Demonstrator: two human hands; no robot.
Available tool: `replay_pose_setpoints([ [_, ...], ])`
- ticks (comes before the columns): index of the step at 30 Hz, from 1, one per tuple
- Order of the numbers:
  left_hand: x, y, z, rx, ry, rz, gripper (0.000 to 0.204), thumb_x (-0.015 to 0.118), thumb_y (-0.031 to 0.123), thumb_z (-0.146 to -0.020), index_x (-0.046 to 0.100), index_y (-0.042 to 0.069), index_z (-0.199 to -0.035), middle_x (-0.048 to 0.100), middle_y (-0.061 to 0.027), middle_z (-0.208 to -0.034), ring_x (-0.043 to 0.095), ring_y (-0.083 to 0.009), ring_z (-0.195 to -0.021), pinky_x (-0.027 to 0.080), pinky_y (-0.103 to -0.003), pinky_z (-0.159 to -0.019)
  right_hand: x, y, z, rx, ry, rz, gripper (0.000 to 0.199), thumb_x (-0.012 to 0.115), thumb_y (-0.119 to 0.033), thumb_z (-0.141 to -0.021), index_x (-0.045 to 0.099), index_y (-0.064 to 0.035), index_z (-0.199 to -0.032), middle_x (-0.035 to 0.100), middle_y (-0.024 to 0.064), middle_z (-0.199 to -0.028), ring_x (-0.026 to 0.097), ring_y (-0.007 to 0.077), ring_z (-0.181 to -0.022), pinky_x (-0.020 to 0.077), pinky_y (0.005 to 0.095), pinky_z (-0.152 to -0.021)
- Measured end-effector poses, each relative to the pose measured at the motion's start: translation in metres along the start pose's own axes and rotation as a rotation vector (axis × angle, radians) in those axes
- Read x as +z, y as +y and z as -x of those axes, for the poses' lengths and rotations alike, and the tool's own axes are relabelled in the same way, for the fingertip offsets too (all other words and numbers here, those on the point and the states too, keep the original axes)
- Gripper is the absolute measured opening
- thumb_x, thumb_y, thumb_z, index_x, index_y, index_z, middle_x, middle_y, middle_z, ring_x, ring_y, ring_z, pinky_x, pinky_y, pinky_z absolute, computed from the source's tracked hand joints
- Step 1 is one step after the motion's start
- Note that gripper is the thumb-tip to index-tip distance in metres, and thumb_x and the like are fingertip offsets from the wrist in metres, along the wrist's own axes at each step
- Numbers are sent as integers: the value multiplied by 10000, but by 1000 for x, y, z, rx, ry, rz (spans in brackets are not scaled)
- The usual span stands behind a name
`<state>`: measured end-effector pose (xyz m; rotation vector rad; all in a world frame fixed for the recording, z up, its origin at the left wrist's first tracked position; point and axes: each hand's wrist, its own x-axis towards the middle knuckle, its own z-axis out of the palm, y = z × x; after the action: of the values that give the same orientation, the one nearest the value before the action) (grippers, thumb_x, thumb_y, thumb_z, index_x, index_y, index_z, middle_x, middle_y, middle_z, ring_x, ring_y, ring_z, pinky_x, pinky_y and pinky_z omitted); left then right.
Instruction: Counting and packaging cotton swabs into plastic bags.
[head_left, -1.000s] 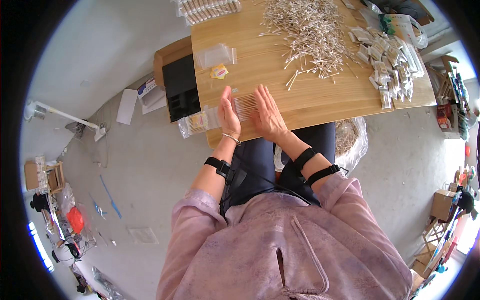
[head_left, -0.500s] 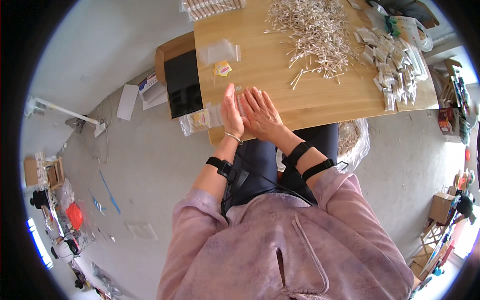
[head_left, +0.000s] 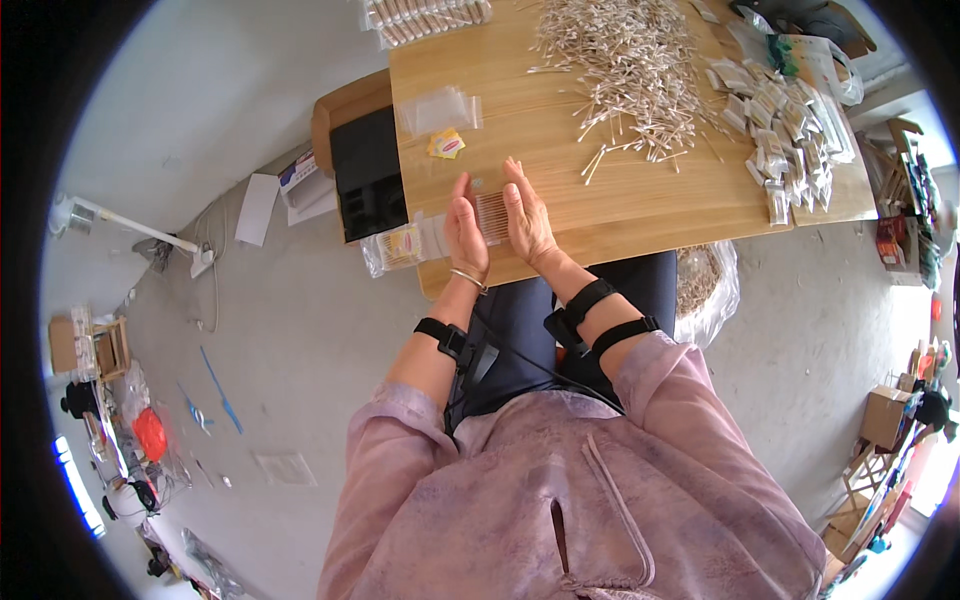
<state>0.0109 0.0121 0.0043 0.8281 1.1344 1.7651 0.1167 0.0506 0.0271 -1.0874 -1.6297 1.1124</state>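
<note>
Small flat bundle of pale cotton swabs (head_left: 492,217) — centre of frame, on the light wooden table (head_left: 640,205), pressed between left hand (head_left: 466,232) and right hand (head_left: 528,218), palms flat, fingers straight, not curled. Step judged: squaring the bundle. Next likely calls for a clear plastic sleeve (head_left: 440,108) — upper left.

Both forearms reach forward from the lower edge — the left hand (head_left: 466,228) and right hand (head_left: 528,218) stand edge-on, palms facing, fingers straight and together.
</note>
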Motion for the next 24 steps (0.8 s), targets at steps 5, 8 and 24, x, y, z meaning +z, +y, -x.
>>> replay_pose_setpoints([
  [5, 2, -3, 0, -3, -26, -29, 708, 369, 508, -978, 323, -62, -1396, 328, -189, -1458, 308, -254, -1364, 235, -361, -1135, -9, 4, -1, 1, -46, -55, 629, 310, -462, -994, 356, 29, -1385, 334, 253, -1446, 222, 353, -1401, 211, 403, -1137],
  [8, -4, -6, -4, -5, 31, 61, 723, 359, 515, -977, 301, -66, -1404, 299, -196, -1475, 268, -265, -1388, 206, -365, -1146, -20, 7, 2, -193, -55, 232, 650, 332, -452, -989, 330, 55, -1395, 302, 270, -1458, 221, 358, -1402, 181, 425, -1144],
  [24, -4, 7, -5, -56, 10, -23, 693, 320, 497, -990, 283, -46, -1419, 253, -191, -1501, 200, -249, -1418, 151, -362, -1164, -24, 0, 27, -423, -337, 990, 874, 433, -601, -875, 280, 78, -1403, 237, 238, -1493, 191, 333, -1414, 139, 440, -1158],
])
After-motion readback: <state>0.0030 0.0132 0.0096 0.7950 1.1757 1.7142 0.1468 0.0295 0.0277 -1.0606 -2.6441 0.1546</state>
